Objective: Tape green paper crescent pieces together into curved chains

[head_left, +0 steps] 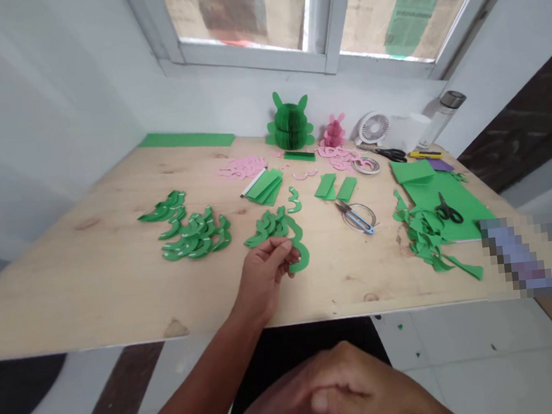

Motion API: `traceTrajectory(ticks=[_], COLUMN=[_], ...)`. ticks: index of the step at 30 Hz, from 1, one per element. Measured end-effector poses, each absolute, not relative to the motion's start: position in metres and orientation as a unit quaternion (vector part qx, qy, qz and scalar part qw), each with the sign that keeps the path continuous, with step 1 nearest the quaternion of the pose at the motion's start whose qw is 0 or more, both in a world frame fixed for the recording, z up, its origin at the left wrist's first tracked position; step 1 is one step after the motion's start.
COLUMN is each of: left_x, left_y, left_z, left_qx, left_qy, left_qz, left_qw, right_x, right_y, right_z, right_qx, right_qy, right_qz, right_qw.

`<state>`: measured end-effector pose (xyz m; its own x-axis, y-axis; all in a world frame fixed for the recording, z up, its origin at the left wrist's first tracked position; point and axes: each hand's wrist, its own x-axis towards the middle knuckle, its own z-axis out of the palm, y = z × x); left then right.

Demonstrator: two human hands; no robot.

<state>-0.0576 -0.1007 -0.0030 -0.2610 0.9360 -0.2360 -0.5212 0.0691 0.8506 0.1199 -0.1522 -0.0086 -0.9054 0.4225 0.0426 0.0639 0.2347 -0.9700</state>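
Observation:
My left hand point(266, 276) pinches a curved, scallop-edged green paper cutout point(301, 256) upright just above the table. Right behind it lies a bunch of similar green paper cutouts point(263, 228). Larger heaps of wavy green cutouts point(195, 234) with white marks along them spread to the left. A single wavy green piece point(294, 200) rests beyond the held one. My right hand point(356, 388) is low over my lap, below the table edge, fingers loosely stretched and thumb apart, with nothing visible in it.
Folded green paper point(267, 188), pink cutouts point(245, 167) and blue-handled snips point(358, 218) lie farther back. Right are green scraps point(425, 238), black scissors point(448, 208) and green sheets point(451, 196). Green point(290, 126) and pink point(334, 132) honeycomb paper figures, a fan point(374, 128) and a bottle point(441, 119) stand along the wall.

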Motion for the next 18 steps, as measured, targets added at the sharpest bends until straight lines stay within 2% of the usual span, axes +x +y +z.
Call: traceTrajectory(ticks=[2,8,11,18], left_x=[-0.061,-0.055,-0.047,-0.028], left_y=[-0.099,-0.091,-0.080,-0.050], left_z=[0.000,0.008,0.012,0.019], left_qx=[0.235,0.285,0.329,0.397], left_qy=[0.466,0.481,0.479,0.487], left_qz=[0.640,0.609,0.588,0.564], left_qw=[0.564,0.563,0.563,0.535], right_x=[0.121,0.137,0.137,0.115], right_y=[-0.155,-0.109,-0.076,-0.010], right_z=[-0.004,-0.003,0.006,0.022], right_qx=[-0.171,-0.413,-0.458,-0.440], right_qy=[-0.745,-0.618,-0.601,-0.599], right_qz=[0.626,0.553,0.478,0.506], right_qw=[0.155,0.376,0.449,0.437])
